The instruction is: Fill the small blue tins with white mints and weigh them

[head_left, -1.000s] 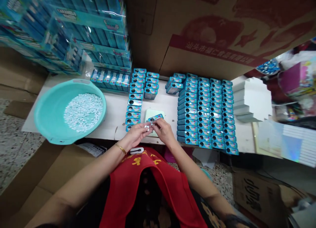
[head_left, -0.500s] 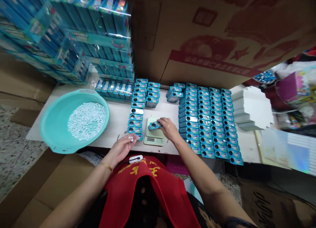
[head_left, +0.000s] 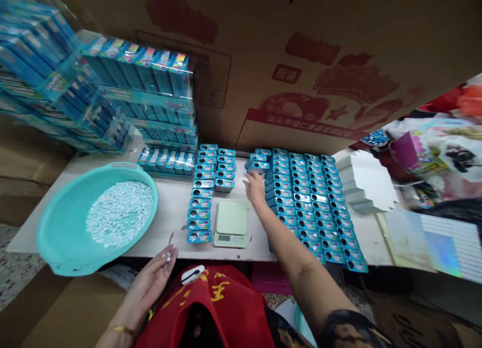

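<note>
My left hand (head_left: 160,270) is palm up by the table's front edge, fingers half curled round a few small white candies (head_left: 166,258). My right hand (head_left: 256,188) has its fingers apart and appears to hold nothing. It reaches just in front of a small group of blue boxes (head_left: 259,165); whether it touches them I cannot tell. A pale green kitchen scale (head_left: 232,218) sits between my hands with its plate bare. Left of the scale stand two columns of blue boxes with round dark openings, a longer one (head_left: 199,214) and a shorter one (head_left: 225,184).
A turquoise basin (head_left: 56,237) of white candies is at left. Packed blue display boxes (head_left: 150,94) are stacked behind it. Several rows of blue boxes (head_left: 312,212) fill the right side, beside white card pieces (head_left: 367,180). A large carton (head_left: 211,31) walls off the back.
The blue box my right hand held over the scale has left the hand; the shorter left column has one more. My right hand moved back toward the small group; my left hand drew nearer my body.
</note>
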The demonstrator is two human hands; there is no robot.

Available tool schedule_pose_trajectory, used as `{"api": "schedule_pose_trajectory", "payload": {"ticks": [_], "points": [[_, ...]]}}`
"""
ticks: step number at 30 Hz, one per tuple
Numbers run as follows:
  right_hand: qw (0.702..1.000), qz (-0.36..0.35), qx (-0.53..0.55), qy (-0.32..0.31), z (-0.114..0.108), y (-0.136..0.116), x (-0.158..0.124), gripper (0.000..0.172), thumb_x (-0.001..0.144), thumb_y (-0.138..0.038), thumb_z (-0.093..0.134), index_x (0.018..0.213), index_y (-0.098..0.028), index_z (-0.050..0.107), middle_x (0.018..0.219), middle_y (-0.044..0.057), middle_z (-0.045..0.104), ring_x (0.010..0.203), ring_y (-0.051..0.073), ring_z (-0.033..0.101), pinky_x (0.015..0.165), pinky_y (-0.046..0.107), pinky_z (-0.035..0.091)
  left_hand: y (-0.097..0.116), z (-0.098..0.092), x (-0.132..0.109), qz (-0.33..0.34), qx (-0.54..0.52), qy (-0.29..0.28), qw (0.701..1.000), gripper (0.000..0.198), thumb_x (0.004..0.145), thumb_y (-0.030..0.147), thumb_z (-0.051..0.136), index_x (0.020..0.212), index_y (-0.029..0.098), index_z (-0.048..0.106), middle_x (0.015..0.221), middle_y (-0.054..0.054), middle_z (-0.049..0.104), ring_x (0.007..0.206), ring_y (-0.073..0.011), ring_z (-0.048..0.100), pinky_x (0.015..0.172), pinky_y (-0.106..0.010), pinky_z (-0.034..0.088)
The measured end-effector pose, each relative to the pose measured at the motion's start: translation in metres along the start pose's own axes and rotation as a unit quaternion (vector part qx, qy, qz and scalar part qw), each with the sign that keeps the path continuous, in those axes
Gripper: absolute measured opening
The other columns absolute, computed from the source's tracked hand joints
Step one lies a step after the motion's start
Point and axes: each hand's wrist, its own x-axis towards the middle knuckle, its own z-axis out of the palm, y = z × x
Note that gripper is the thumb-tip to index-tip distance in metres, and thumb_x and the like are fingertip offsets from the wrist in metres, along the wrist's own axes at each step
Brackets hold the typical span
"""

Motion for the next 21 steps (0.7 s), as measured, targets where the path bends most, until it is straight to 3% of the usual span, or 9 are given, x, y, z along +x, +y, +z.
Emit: {"api": "schedule_pose_trajectory", "payload": {"ticks": [4, 7, 10, 13, 17, 21], "points": [[0.991, 0.070, -0.115, -0.019, -0.016, 0.041, 0.033, 0.030, 0.085, -0.023, 0.043, 0.111, -0.027, 0.058, 0.124, 0.007, 0.044, 0.105, 0.024, 0.038, 0.081, 0.035, 0.035, 0.002, -0.001, -0.005, 0.002, -0.002, 0.015, 1.000, 0.037, 0.077, -0.007, 0.042, 0.111, 0.005, 0.052, 0.094, -0.014, 0.065, 0.087, -0.0160, 0.064, 0.074, -0.019, 0.054], [0.981, 0.043, -0.180, -0.062, -0.017, 0.050, 0.051, 0.028, 0.086, -0.022, 0.040, 0.104, -0.027, 0.061, 0.128, 0.006, 0.040, 0.105, 0.025, 0.035, 0.079, 0.037, 0.034, 0.000, 0.006, -0.009, -0.003, -0.012, 0.020, 1.000, 0.037, 0.076, -0.007, 0.044, 0.110, 0.005, 0.053, 0.093, -0.014, 0.065, 0.085, -0.0160, 0.065, 0.072, -0.019, 0.054], [0.974, -0.004, -0.205, -0.092, -0.021, 0.047, 0.051, 0.027, 0.086, -0.018, 0.039, 0.096, -0.022, 0.064, 0.122, 0.009, 0.045, 0.101, 0.025, 0.037, 0.075, 0.036, 0.035, -0.001, 0.013, -0.013, -0.012, -0.023, 0.019, 0.999, 0.036, 0.076, -0.007, 0.045, 0.109, 0.003, 0.054, 0.091, -0.015, 0.065, 0.083, -0.0163, 0.065, 0.071, -0.019, 0.054], [0.975, -0.079, -0.186, -0.097, -0.037, 0.035, 0.027, 0.029, 0.083, -0.011, 0.039, 0.092, -0.020, 0.065, 0.111, 0.012, 0.051, 0.093, 0.024, 0.041, 0.070, 0.034, 0.037, -0.002, 0.017, -0.014, -0.017, -0.035, 0.008, 0.999, 0.035, 0.075, -0.007, 0.045, 0.107, 0.004, 0.055, 0.090, -0.014, 0.065, 0.083, -0.0163, 0.065, 0.073, -0.019, 0.054], [0.967, -0.190, -0.139, -0.096, -0.062, 0.000, -0.034, 0.029, 0.081, -0.006, 0.038, 0.090, -0.019, 0.064, 0.107, 0.013, 0.052, 0.088, 0.025, 0.042, 0.067, 0.036, 0.040, -0.004, 0.022, -0.010, -0.032, -0.026, -0.020, 0.999, 0.031, 0.075, -0.007, 0.046, 0.101, 0.005, 0.057, 0.087, -0.014, 0.065, 0.082, -0.0165, 0.065, 0.073, -0.020, 0.054], [0.956, -0.229, -0.115, -0.142, -0.064, -0.039, -0.092, 0.030, 0.080, -0.004, 0.039, 0.089, -0.020, 0.063, 0.108, 0.012, 0.052, 0.087, 0.024, 0.044, 0.067, 0.036, 0.044, -0.008, 0.028, -0.006, -0.033, -0.005, -0.064, 0.997, 0.026, 0.075, -0.006, 0.047, 0.095, 0.005, 0.060, 0.088, -0.014, 0.066, 0.084, -0.0174, 0.065, 0.075, -0.021, 0.054]]}}
